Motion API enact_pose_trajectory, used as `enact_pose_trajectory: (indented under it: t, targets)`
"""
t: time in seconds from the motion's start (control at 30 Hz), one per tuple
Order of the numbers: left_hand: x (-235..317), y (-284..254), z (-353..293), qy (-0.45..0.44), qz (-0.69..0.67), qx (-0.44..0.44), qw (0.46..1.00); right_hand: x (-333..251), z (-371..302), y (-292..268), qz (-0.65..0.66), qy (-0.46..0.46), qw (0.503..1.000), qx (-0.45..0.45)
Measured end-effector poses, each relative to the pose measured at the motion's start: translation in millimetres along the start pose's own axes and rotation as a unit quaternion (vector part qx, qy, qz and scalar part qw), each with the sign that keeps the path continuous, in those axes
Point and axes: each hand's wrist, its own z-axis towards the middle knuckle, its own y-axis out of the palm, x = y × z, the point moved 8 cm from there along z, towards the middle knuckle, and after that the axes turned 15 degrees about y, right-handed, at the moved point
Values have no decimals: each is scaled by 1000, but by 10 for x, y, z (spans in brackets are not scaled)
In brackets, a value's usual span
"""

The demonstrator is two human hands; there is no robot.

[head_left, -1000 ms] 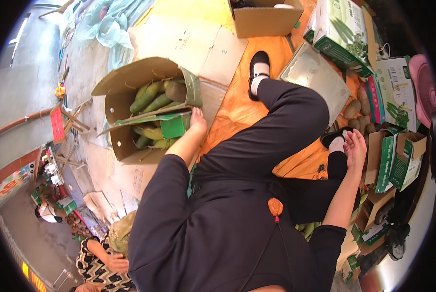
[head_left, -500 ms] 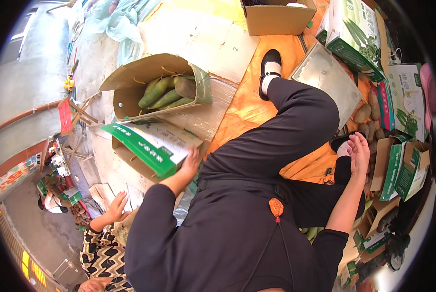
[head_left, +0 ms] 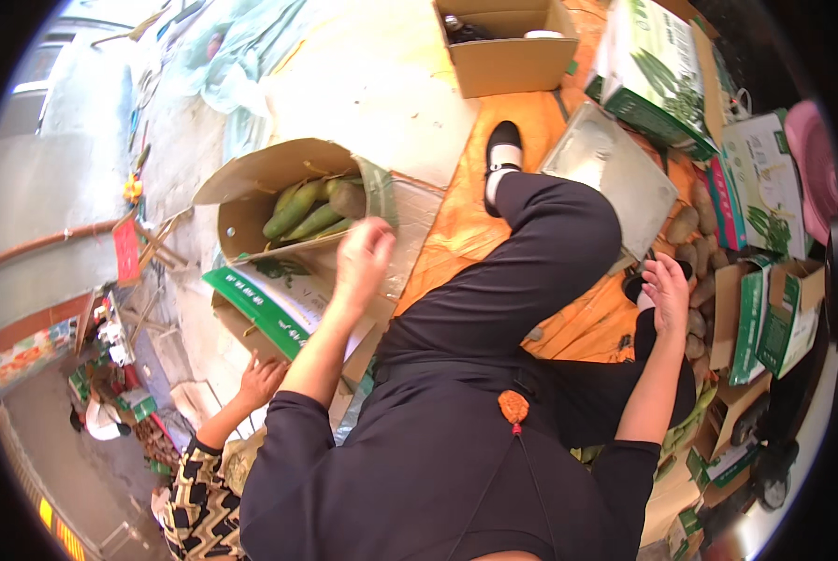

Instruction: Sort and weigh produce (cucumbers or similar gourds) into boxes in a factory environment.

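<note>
My left hand (head_left: 361, 262) hovers over the green-and-white carton (head_left: 274, 299), its fingers loosely bent and nothing visible in them. Just beyond it, an open cardboard box (head_left: 232, 224) lies with its mouth toward me. Inside are several long green vegetables (head_left: 297, 210) and a rounder brownish one (head_left: 348, 199). Over my bent leg at the right, my right hand (head_left: 667, 292) is raised, fingers slightly curled and apart, empty. A co-worker's hand (head_left: 262, 379) reaches to the near edge of the green-and-white carton from the lower left.
An open brown box (head_left: 517, 70) stands at the far side. To the right are a flat grey lid-like panel (head_left: 615, 178), brown tubers (head_left: 686, 224), printed cartons (head_left: 657, 75) and a pink basin (head_left: 814, 168). Orange sheeting (head_left: 456, 234) covers the floor around my legs.
My left hand has left the green-and-white carton's side and risen toward the box of vegetables. The co-worker's hand has moved right, to that carton. My right hand has shifted slightly left.
</note>
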Motion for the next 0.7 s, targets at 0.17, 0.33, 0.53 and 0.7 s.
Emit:
enact_pose_trajectory:
  t: [0.17,0.33,0.53,0.7]
  targets:
    - [-769,82,432,-2,271,-64,961,37,-26,107,-6,-14,1000,-3]
    - [-1392,278,-145,-121,283,-248,919,44,-101,49,-44,-9,999,13]
    - [-1278,-104,-1022,-17,280,-352,893,7,-74,126,-31,-22,999,-1]
    - [-1500,-533,-1963,98,391,-420,813,-29,-81,52,-52,-37,998,10]
